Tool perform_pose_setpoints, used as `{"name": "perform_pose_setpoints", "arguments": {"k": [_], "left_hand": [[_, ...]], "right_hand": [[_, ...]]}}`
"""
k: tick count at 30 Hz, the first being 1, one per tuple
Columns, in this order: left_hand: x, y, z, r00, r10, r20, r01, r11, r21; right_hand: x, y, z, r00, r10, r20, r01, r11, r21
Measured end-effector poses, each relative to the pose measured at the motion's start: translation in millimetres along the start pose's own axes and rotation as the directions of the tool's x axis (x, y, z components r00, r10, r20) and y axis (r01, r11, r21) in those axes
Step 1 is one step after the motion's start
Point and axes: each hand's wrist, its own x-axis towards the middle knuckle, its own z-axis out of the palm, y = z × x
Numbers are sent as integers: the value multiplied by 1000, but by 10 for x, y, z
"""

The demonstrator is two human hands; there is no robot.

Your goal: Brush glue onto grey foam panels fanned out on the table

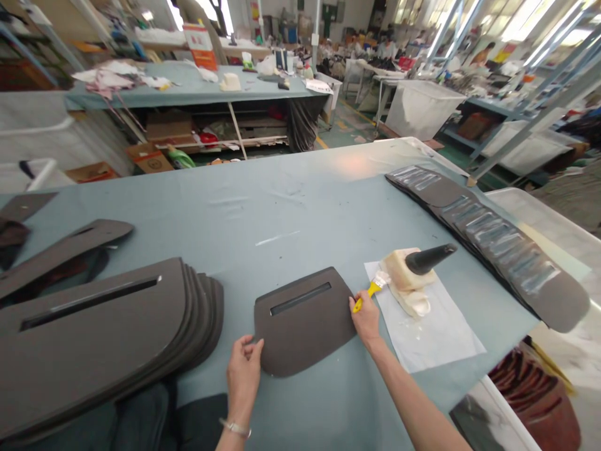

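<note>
A dark grey-brown flat panel [305,335] with rounded corners and a long slot lies in front of me. My left hand [244,363] is at its left edge, fingers loosely curled and apart, the thumb by the edge. In my right hand [366,316] is a yellow-handled paintbrush [373,292], its bristles coated white and pointing away to the right. That hand also touches the panel's right edge. Beside the brush, a cream-coloured, glue-smeared container [402,272] with a black cone-shaped nozzle [429,258] rests on a white sheet [441,341].
A thick stack of similar slotted panels [107,332] lies on the left. Along the right edge of the blue-green table [323,213], overlapping panels [493,238] show shiny wet-looking strips around their slots. Behind stands another cluttered table [178,94]. White bins [422,106] stand further back.
</note>
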Motion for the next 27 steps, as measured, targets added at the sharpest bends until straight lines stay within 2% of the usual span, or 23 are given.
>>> {"name": "perform_pose_setpoints", "arguments": {"k": [7, 16, 20, 27], "left_hand": [[-31, 25, 28, 995, 101, -2, -100, 986, 134], [36, 65, 46, 997, 59, -45, -43, 957, 286], [48, 101, 56, 996, 47, -70, -21, 943, 333], [49, 168, 29, 999, 31, -43, -12, 920, 392]], "right_hand": [[7, -1, 23, 999, 46, 0, -46, 997, -70], [24, 9, 66, 994, 106, 40, -99, 982, -161], [45, 14, 94, 995, 93, 45, -82, 976, -202], [60, -33, 55, 993, 100, 69, -79, 964, -253]]}}
